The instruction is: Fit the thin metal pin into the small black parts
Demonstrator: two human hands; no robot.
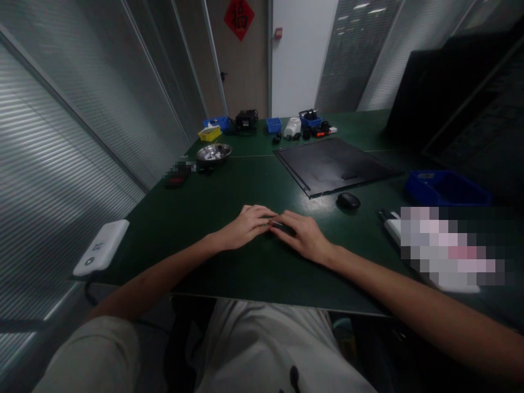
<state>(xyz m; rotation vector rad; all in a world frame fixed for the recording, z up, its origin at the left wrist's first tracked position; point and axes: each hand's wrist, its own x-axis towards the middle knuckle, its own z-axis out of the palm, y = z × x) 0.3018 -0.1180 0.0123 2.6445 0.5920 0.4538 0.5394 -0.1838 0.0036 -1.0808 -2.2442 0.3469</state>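
both forearms reach in over the near edge of the green table (229,185), palms down, hands meeting at the middle of the near half. left hand (245,226) lies flat, fingers curled slightly, fingertips touching a small dark part (280,225) with a reddish mark. right hand (303,236) covers the part's far end, fingers bent over it. whether either hand truly grips it cannot be told; the part sits pinched between the two sets of fingertips, low on the table.

surface: black computer mouse (348,201) just right of the hands; black flat panel (331,165) beyond it. metal bowl (213,153) toward the far left; yellow bin (209,133) and blue bins along the far edge. white device (101,247) at the near left corner. blue tray (446,188) at the right edge.

room: glass partitions with blinds, door with a red ornament (239,17).
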